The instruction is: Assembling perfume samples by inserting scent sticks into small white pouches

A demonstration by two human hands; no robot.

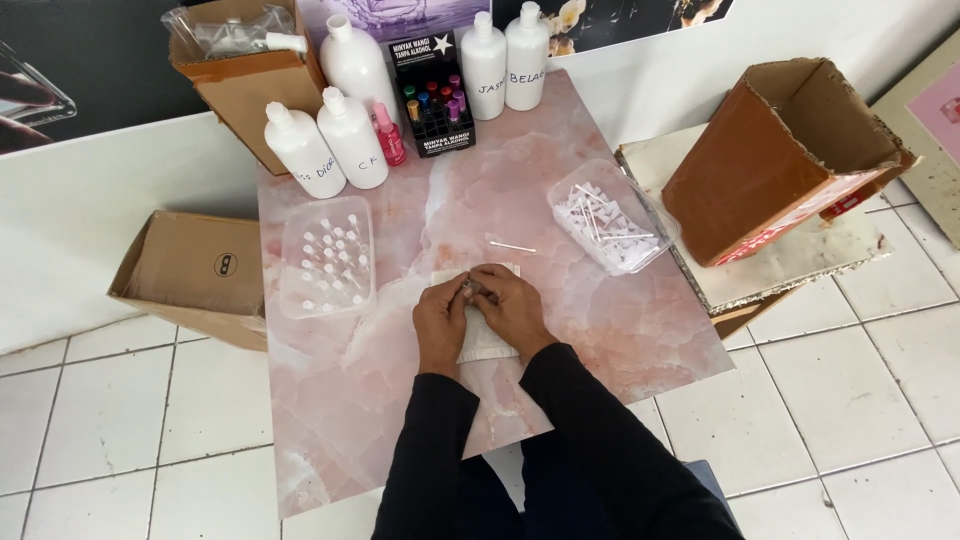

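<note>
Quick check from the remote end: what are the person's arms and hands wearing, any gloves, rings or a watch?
Both arms are in long black sleeves reaching the wrists. The left hand and right hand are bare, no gloves. No ring or watch shows from this view.

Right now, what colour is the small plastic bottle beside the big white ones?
Pink bottle, clearest in the head view.

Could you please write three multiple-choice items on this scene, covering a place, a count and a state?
1. Where is the clear tray of small vials?
A. left of the hands
B. on the floor
C. inside a box

2. How many large white bottles stand at the table's far edge?
A. two
B. five
C. eight

3. How are the left hand and right hand placed?
A. far apart
B. together over a white cloth
C. raised off the table

Answers: 1 A, it lies left of them; 2 B, five are visible; 3 B, fingertips meet over it.
</note>
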